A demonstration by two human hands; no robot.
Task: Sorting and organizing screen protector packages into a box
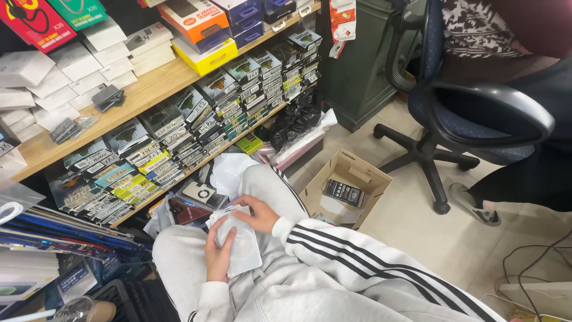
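1. Clear plastic pouches (238, 244), a small stack, rest on the lap, lower centre of frame, long axis running up-down.
2. Left hand (218, 253) clasps the stack's lower left edge.
3. Right hand (257, 213) pinches its top edge, nearer the shelves (143, 95).

One cardboard box (345, 179), one office chair (476, 113)

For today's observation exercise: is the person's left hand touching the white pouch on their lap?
Touching. The head view shows the left hand gripping the white pouch along its left edge, fingers wrapped over it with no gap visible.
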